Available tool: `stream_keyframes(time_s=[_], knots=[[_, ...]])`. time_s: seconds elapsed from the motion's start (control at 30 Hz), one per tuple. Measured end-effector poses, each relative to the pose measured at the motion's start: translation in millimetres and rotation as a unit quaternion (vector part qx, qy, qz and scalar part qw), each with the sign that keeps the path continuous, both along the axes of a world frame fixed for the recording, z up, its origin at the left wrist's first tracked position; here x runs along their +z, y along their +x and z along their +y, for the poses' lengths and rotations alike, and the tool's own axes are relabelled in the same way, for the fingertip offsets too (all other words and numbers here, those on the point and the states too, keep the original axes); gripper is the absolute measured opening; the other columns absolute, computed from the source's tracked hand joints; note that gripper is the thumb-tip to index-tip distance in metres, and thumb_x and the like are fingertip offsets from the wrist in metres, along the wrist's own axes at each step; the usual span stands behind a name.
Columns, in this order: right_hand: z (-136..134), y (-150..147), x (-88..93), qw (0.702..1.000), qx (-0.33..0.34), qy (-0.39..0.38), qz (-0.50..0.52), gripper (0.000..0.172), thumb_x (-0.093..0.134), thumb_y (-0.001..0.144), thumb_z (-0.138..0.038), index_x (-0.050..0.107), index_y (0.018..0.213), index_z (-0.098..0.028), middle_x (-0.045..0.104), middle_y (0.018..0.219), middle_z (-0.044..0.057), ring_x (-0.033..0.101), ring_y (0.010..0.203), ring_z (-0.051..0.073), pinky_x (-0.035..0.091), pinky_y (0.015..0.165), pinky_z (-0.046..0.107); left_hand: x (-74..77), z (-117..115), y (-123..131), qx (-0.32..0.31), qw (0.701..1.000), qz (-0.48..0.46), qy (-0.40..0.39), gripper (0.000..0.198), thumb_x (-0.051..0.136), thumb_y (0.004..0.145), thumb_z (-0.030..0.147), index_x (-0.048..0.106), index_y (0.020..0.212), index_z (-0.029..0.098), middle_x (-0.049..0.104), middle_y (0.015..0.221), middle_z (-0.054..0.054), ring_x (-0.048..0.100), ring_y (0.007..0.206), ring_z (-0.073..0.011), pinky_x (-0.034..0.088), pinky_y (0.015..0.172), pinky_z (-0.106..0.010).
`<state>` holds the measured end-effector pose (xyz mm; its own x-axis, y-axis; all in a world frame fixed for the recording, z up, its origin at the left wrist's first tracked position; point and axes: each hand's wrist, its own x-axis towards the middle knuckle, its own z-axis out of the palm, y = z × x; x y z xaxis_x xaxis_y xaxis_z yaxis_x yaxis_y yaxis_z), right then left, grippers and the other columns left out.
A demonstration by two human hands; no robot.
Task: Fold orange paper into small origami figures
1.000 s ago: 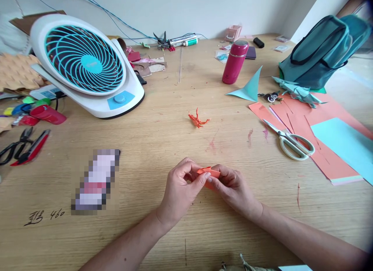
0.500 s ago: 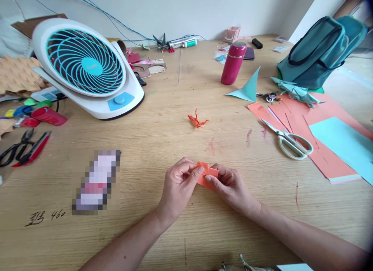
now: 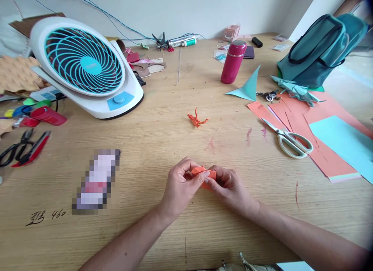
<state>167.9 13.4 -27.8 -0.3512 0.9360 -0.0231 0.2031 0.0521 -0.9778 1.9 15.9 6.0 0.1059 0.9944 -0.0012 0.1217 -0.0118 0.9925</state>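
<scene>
Two near hands (image 3: 181, 188), one folded orange paper (image 3: 198, 170), one spiky figure (image 3: 198, 120), one fan (image 3: 89, 65) left, one bottle (image 3: 233, 63) far, one pair of scissors (image 3: 282, 136)

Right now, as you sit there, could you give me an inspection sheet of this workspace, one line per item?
Surface: wooden table, with red marks and black handwriting.
Work in hand: folded orange paper.
Clutter: fan at left; small paper figure beyond the hands; scissors lying partly on coloured sheets; upright bottle.
Fingers: left hand and right hand both pinch the orange paper.
Cables: thin blue cables at the back.
Surroundings: pale wall behind; green bag at right.
</scene>
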Motion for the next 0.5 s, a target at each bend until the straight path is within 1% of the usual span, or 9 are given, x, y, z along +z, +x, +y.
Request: stream_keyframes(time_s=[0.17, 0.27, 0.37, 0.43, 0.5], knots=[[-0.1, 0.5, 4.8, 1.000, 0.024, 0.019, -0.008, 0.040, 0.059, 0.095, -0.046, 0.049, 0.068, -0.019, 0.043, 0.062, -0.004, 0.037, 0.057, 0.010, 0.030, 0.053, 0.024, 2.2, 0.6, -2.6, 0.006, 1.000, 0.016, 0.017, 0.032, 0.066, 0.088, 0.028, 0.055, 0.061, 0.017, 0.047, 0.065, 0.002, 0.043, 0.062, -0.0106, 0.037, 0.058, -0.024], [-0.6, 0.5, 6.1, 0.999, 0.038, 0.021, -0.001, 0.037, 0.056, 0.097, -0.042, 0.048, 0.069, -0.019, 0.042, 0.062, -0.004, 0.037, 0.057, 0.010, 0.029, 0.052, 0.023, 2.5, 0.4, -3.1, 0.007, 1.000, 0.006, 0.024, 0.028, 0.065, 0.089, 0.028, 0.061, 0.064, 0.017, 0.052, 0.068, 0.001, 0.048, 0.065, -0.0116, 0.039, 0.060, -0.025], [-1.1, 0.2, 5.5, 0.999, 0.034, 0.026, -0.001, 0.036, 0.056, 0.097, -0.041, 0.047, 0.069, -0.019, 0.041, 0.062, -0.004, 0.036, 0.057, 0.010, 0.029, 0.053, 0.023, -0.5, 0.1, -3.1, 0.012, 1.000, -0.003, 0.021, 0.024, 0.068, 0.088, 0.029, 0.066, 0.067, 0.017, 0.056, 0.070, 0.000, 0.050, 0.066, -0.0122, 0.040, 0.062, -0.025], [-1.1, 0.0, 5.2, 0.999, 0.029, 0.024, -0.001, 0.038, 0.056, 0.096, -0.043, 0.046, 0.068, -0.019, 0.040, 0.062, -0.004, 0.035, 0.057, 0.010, 0.028, 0.053, 0.024, -2.9, 0.2, -3.8, 0.012, 1.000, -0.009, 0.010, 0.025, 0.068, 0.089, 0.033, 0.068, 0.069, 0.017, 0.056, 0.069, 0.000, 0.051, 0.065, -0.0124, 0.041, 0.061, -0.025], [-0.6, -0.1, 5.5, 0.999, 0.028, 0.018, 0.001, 0.041, 0.057, 0.095, -0.046, 0.046, 0.067, -0.019, 0.039, 0.062, -0.005, 0.034, 0.057, 0.010, 0.028, 0.052, 0.024, -4.0, 0.7, -5.1, 0.004, 1.000, -0.019, -0.003, 0.028, 0.065, 0.092, 0.036, 0.070, 0.072, 0.017, 0.059, 0.070, -0.001, 0.053, 0.067, -0.0132, 0.043, 0.064, -0.025]])
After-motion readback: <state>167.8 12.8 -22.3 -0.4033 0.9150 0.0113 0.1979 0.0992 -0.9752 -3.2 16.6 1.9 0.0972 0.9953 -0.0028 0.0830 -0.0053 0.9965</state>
